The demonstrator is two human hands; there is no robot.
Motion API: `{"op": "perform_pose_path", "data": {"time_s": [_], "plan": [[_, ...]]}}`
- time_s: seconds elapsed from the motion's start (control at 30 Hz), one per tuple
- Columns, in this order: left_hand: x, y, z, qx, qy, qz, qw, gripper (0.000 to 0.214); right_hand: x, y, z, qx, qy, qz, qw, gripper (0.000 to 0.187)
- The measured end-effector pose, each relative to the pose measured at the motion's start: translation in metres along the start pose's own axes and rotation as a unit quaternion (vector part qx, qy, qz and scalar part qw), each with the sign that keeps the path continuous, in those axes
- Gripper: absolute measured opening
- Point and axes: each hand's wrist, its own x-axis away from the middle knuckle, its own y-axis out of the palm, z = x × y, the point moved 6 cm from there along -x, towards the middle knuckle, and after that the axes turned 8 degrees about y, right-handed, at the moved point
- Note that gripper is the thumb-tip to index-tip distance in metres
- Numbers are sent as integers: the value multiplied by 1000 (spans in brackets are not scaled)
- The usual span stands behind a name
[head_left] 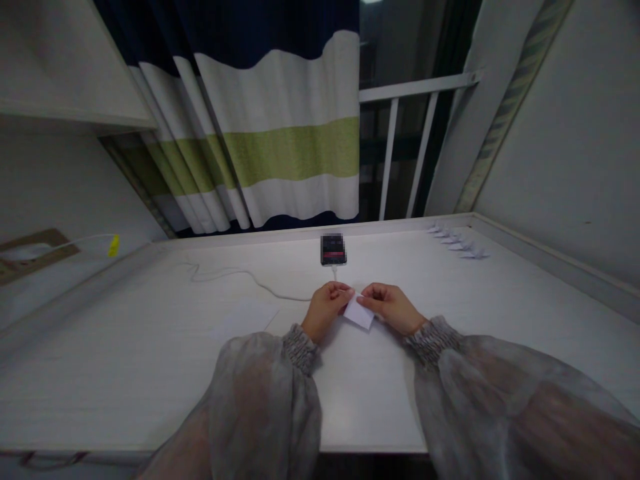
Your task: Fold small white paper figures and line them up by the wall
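Observation:
A small piece of folded white paper [359, 316] is held between my two hands above the white desk. My left hand [327, 307] pinches its upper left edge between thumb and fingers. On the other side, my right hand [393, 307] grips the upper right edge, thumb on top. The fingertips of both hands nearly meet at the paper's top corner. Some fingers under the paper are hidden.
Beyond my hands a phone [333, 249] stands with a white cable [240, 270] running left. Flat white paper [243, 320] lies left of my hands. Several folded paper pieces [457, 241] sit in a row at the back right. A curtain [290, 133] hangs behind the desk [125, 373].

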Motion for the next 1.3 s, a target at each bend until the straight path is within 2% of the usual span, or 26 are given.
{"op": "perform_pose_path", "data": {"time_s": [0.17, 0.5, 0.63, 0.83, 0.97, 1.13, 1.3], "plan": [[4, 4, -2, -20, -47, -32, 998, 24, -2, -7, -1, -12, -10, 36, 999, 26], [5, 3, -1, 21, -71, -29, 997, 18, 0, -10, 0, -27, 3, 52, 998, 26], [5, 2, -1, 37, -62, -29, 997, 25, -2, -13, 2, -46, 14, 60, 997, 25], [4, 4, 0, 79, -53, -72, 993, 40, -2, -16, 2, -78, 30, 70, 994, 24], [4, 3, 1, 30, -52, -61, 996, 31, -1, -12, 2, -74, 42, 38, 996, 23], [2, 4, 1, -44, -17, -56, 997, 23, 2, -1, 3, -38, 37, -11, 999, 22], [-1, -1, -2, -85, 16, -35, 996, 21, 0, 0, 4, -39, 31, -5, 999, 17]]}}
